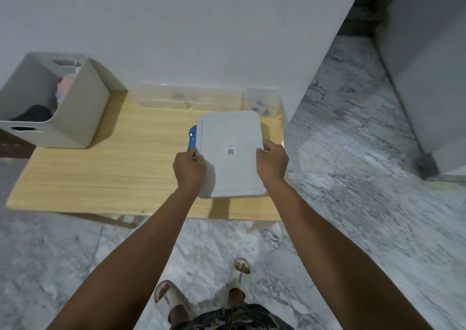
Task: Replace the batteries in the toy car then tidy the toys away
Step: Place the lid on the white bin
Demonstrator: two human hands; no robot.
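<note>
White plastic box lid sits clasped between our left hand and right hand, fingers curled over its side edges, above the wooden table; the blue toy car peeks out beside its left edge.

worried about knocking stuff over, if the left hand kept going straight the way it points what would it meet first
Probably the blue toy car, lying just beyond the left hand beside the white lid that it grips; depth is unclear.

Only 1 view: head-mounted, wide-angle, looking forward and steeply down from standing height onto a low wooden table at 12 o'clock against a white wall, own feet at 6 o'clock.
</note>
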